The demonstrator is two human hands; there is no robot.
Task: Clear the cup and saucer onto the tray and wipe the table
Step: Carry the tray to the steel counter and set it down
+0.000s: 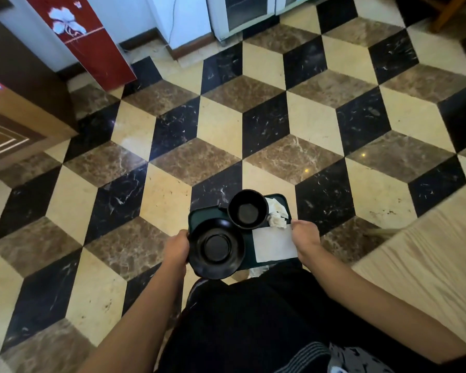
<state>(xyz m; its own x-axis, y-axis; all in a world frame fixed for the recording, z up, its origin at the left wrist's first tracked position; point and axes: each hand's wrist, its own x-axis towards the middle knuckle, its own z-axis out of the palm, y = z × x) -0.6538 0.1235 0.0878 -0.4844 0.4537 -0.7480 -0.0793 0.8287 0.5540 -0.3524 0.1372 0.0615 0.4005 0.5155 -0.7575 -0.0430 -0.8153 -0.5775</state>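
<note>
- Black cup (pixel 247 209) stands upright on dark tray (pixel 276 197), just beyond the right fingers.
- Black saucer (pixel 217 248) lies on tray, beside the left fingers.
- Left hand (pixel 177 246) and right hand (pixel 306 237) grip opposite tray edges, fingers curled beneath.
- Flat napkin (pixel 275 244) and crumpled tissue (pixel 277 215) lie near the right thumb.

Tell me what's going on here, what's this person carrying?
A person is holding a dark tray over a patterned tile floor, left hand gripping one side and right hand the other. On the tray sit a black saucer, a black cup beside it, a crumpled tissue and a flat white napkin.
</note>
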